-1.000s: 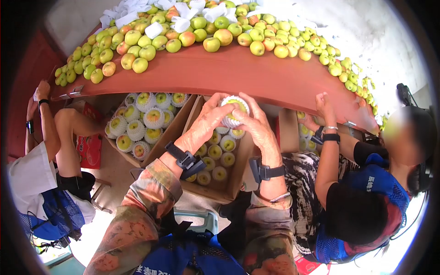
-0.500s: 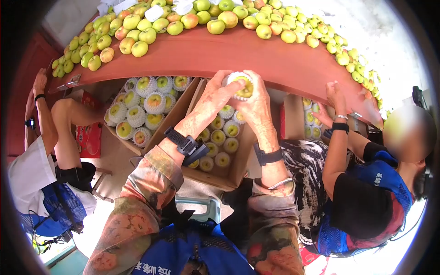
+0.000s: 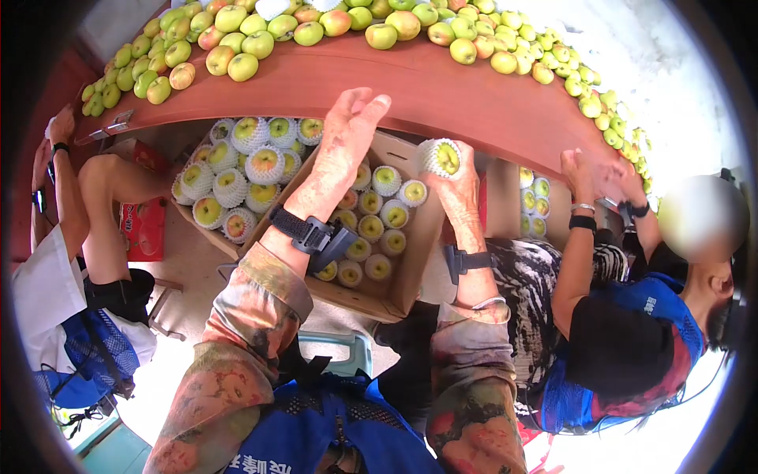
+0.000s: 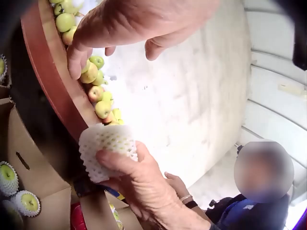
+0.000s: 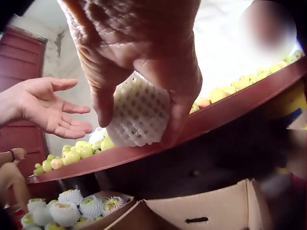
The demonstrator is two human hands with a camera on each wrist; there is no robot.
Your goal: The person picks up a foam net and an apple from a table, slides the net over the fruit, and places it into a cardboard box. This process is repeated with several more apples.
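Observation:
My right hand (image 3: 460, 183) grips an apple in a white foam net (image 3: 442, 159) above the right rim of a cardboard box (image 3: 407, 272). In the right wrist view the thumb and fingers curl round the netted apple (image 5: 139, 112). My left hand (image 3: 351, 130) is lifted over the red table's front edge with nothing in it; its fingers (image 5: 72, 125) are loosely spread in the right wrist view. Below, several netted apples (image 3: 371, 227) sit in the box in rows.
A red table (image 3: 308, 83) carries a long heap of loose apples (image 3: 257, 45). Another cardboard box of netted apples (image 3: 264, 164) stands at left. People sit on both sides; the right person's arm (image 3: 580, 245) is close by. A red carton (image 3: 144, 231) lies at far left.
Both hands were together round the netted apple. The left hand has let go and moved left, while the right hand has carried the apple right and slightly down.

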